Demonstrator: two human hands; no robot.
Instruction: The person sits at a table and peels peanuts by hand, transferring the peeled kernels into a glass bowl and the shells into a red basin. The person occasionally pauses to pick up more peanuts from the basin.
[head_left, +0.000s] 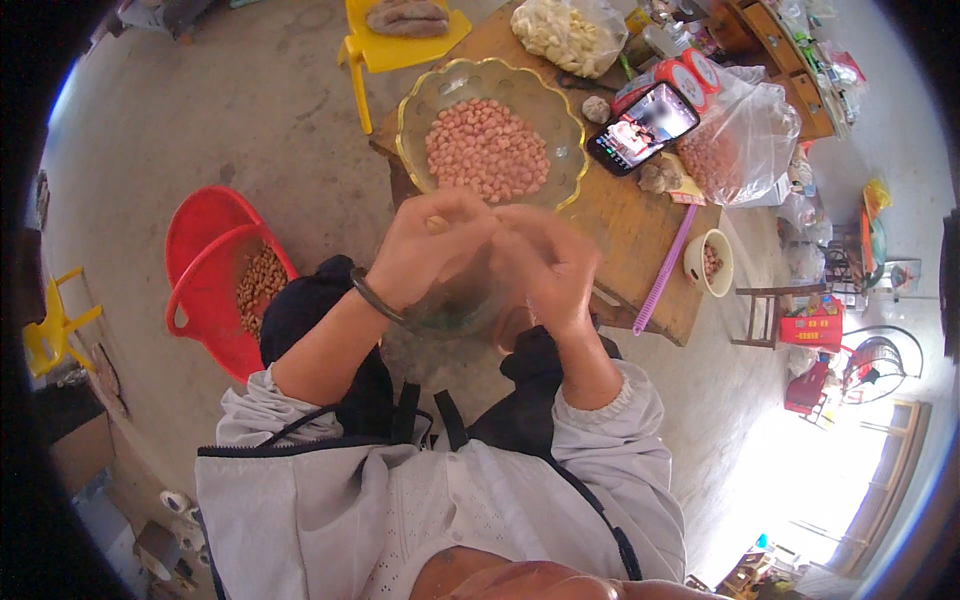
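Observation:
My left hand (435, 244), with a dark bangle at the wrist, is raised just in front of a scalloped glass bowl (409, 112) on the wooden table. Pink shelled peanuts (487, 146) lie in that bowl. A small pale piece shows at the left hand's curled fingers. My right hand (551, 262) meets it fingertip to fingertip; the fingers are blurred, and what lies between them cannot be made out. Below both hands, partly hidden by them, is a dark round container (450, 319). To the left on the floor, a red plastic basket (214, 217) contains unshelled peanuts (262, 281).
The wooden table (637, 240) also bears a phone (645, 127), a bag of pale cloves (566, 37), a peanut bag (720, 150) and a purple stick (664, 270). A small cream bowl (697, 281) is at its right. A yellow chair (397, 49) stands behind.

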